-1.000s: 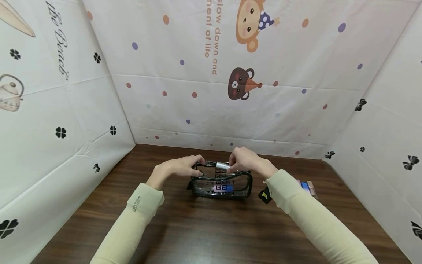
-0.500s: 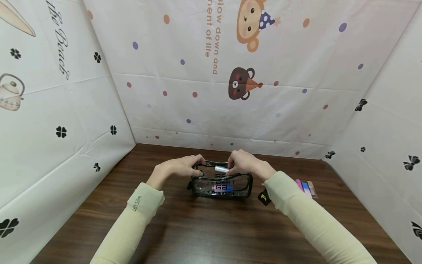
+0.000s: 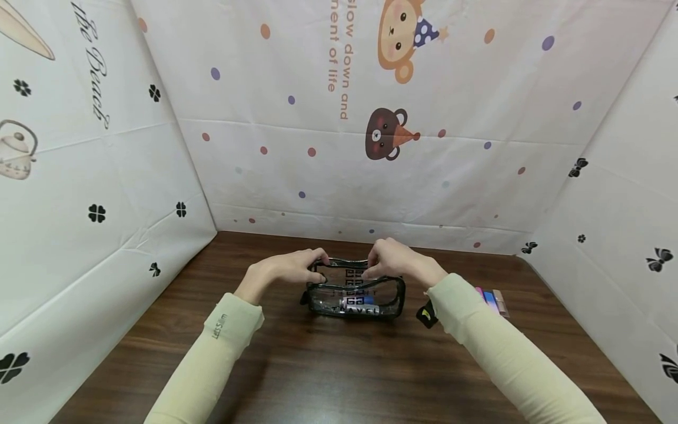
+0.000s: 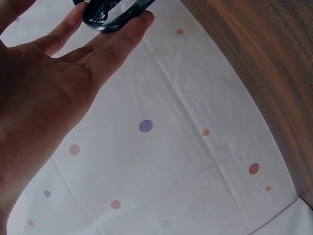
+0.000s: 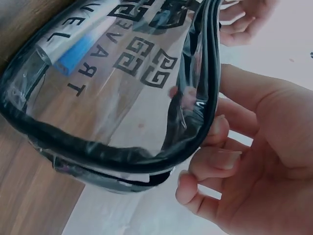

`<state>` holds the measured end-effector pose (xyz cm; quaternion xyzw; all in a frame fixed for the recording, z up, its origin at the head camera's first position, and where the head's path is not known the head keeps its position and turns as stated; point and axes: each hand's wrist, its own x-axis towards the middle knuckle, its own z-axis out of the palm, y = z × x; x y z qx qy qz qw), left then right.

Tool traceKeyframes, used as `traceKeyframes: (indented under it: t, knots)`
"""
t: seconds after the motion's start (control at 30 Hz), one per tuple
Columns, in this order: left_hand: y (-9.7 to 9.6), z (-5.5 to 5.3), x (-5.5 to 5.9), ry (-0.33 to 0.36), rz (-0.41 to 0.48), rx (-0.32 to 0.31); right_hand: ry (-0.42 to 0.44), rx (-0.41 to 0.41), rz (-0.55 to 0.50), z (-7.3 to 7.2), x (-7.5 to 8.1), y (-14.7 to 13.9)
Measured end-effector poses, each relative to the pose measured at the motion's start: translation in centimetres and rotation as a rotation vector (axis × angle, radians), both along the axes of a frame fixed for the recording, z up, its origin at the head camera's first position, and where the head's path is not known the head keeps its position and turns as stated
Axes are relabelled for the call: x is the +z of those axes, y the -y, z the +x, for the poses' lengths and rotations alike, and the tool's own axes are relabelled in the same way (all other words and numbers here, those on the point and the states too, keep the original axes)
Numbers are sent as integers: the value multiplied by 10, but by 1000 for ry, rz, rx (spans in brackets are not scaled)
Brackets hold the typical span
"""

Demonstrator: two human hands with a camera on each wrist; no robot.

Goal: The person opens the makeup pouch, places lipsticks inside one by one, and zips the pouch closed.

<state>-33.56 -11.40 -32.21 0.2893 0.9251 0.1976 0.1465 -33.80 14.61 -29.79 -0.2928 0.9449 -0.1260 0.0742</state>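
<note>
A clear pouch [image 3: 391, 297] with black trim and printed lettering stands unzipped on the wooden table. My left hand [image 3: 288, 267] holds its left end by the rim; in the left wrist view the fingertips [image 4: 145, 18] touch the black edge. Inside lie a silver tube [image 5: 80, 27] and a blue tube [image 5: 78, 55], side by side at the bottom. Over the opening's right part is my right hand [image 3: 394, 259], holding nothing. The right wrist view shows its fingers [image 5: 215, 161] loosely bent beside the black trim; whether they touch it is hard to tell.
To the right, partly behind the right sleeve, lie several small tubes [image 3: 491, 301] in pink, blue and beige. A black piece with a yellow-green mark [image 3: 426, 315] sits between pouch and sleeve. Patterned white sheets [image 3: 318, 176] wall the table [image 3: 339, 365] at the back and sides.
The silver tube, earlier between my right fingers at the opening, has been let go and now lies at the pouch's bottom. My left hand keeps its hold on the rim.
</note>
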Motion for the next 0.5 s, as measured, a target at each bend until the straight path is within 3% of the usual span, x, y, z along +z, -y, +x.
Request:
traceKeyframes:
  t: [0.27,0.5]
  knots:
    - [0,0,0,1,-4,6,-140,-91,-80,-8,-4,-28]
    - [0,1,0,4,-2,12,-135,-211,-81,-11,-14,-65]
